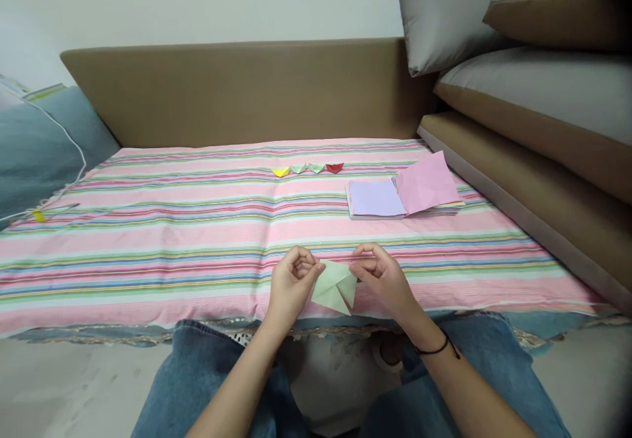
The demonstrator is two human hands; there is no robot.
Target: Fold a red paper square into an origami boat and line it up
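A pale green folded paper (336, 288) hangs just above the near edge of the striped cloth (197, 227). My left hand (291, 280) pinches its left corner with curled fingers. My right hand (381, 276) pinches its right upper corner, a black band on that wrist. Both hands are closed on the paper, which shows diagonal folds and a point facing down.
Several small folded paper pieces, yellow (280, 172), green and red (334, 167), lie in a row at the far side. A stack of coloured paper (390, 197) with a pink sheet on top lies to the right. Cushions (533, 95) are piled at right; a white cable (59, 188) runs at left.
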